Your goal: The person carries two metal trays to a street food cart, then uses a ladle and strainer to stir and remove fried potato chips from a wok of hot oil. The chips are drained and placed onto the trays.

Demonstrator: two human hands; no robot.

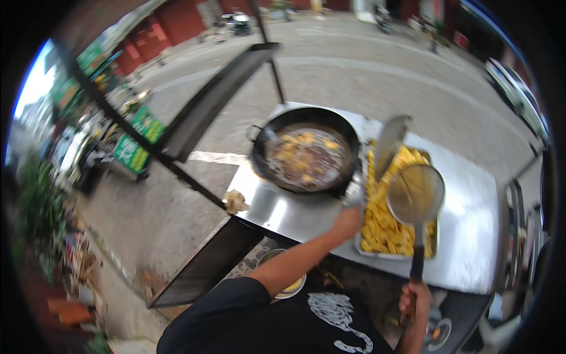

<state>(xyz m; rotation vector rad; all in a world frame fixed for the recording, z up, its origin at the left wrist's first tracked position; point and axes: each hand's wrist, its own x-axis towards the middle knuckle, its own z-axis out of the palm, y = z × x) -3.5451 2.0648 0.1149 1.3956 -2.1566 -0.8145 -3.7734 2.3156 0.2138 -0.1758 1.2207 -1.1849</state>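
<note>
My right hand (414, 301) grips the wooden handle of a round mesh strainer (415, 194). The strainer's basket is over a metal tray (398, 255) of yellow fried pieces (384, 230). My left hand (348, 225) is blurred and reaches between the tray and a black wok (261, 163); its fingers and anything in them cannot be made out. Yellow pieces (305, 152) bubble in dark oil inside the wok. A tilted metal utensil (391, 144), blurred, hangs above the tray's far left part, and what supports it is unclear.
The wok and tray sit on a shiny steel tabletop (468, 212). A crumpled brown cloth or paper (235, 201) lies at its left corner. Dark metal frame bars (132, 132) and a shelf (216, 101) rise on the left. Below my left arm is a bowl (292, 287).
</note>
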